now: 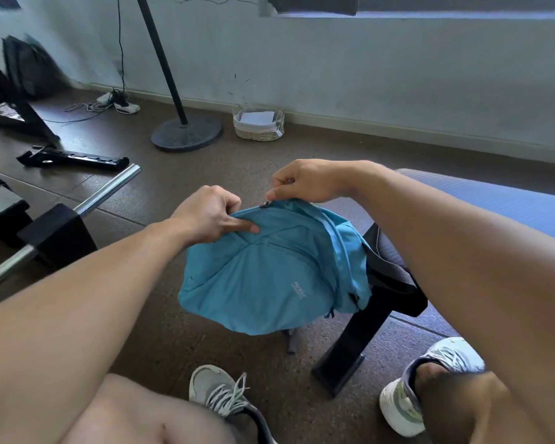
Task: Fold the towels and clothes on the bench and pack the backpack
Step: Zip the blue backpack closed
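Observation:
A light blue backpack (pixel 269 270) hangs in front of me above the floor, beside the end of the padded bench (pixel 500 203). My left hand (pixel 210 214) grips the fabric at the bag's top edge. My right hand (pixel 305 181) pinches the zipper pull (pixel 265 205) at the top of the bag. Dark straps (pixel 394 277) hang at the bag's right side against the bench leg (pixel 353 347). No towels or clothes show on the visible part of the bench.
A barbell (pixel 109 190) on a black stand lies to the left. A lamp pole with a round base (pixel 186 134) and a wicker basket (pixel 258 126) stand near the wall. Cables and a power strip (pixel 109 102) lie at the back left. My shoes (pixel 225 395) rest on the floor below.

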